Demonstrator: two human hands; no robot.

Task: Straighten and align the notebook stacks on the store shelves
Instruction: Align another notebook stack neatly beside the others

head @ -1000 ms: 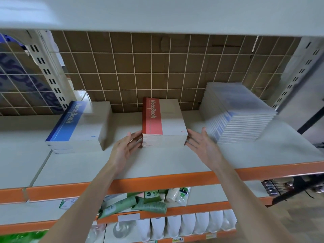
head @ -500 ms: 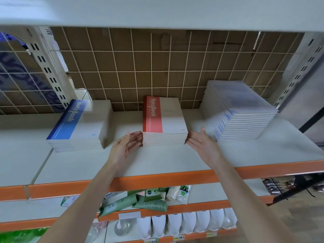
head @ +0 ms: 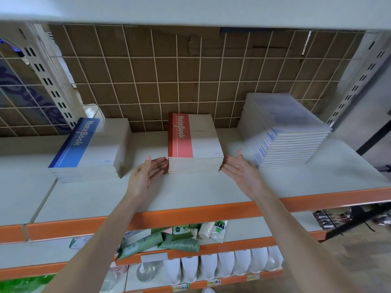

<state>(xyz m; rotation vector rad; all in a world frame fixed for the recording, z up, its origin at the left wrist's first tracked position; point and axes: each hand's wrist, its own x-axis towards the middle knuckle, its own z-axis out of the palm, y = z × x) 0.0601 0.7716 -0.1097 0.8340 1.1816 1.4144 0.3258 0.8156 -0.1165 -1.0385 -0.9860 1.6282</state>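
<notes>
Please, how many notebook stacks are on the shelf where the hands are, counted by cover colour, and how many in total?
Blue-banded notebook stack: 1
Red-banded notebook stack: 1, between the left hand and right hand
Pale clear-wrapped notebook stack: 1
Total: 3 stacks

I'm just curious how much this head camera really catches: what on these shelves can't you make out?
- Head view, clear-wrapped stack: cover print blurred behind the wrapping.
- Red stack: back edge hidden by its own top cover.
- Blue stack: right side smeared by blur.
- Price tags on the lowest rail: too small to read.
- Left hand and right hand: fingertip contact with the red stack unclear.
</notes>
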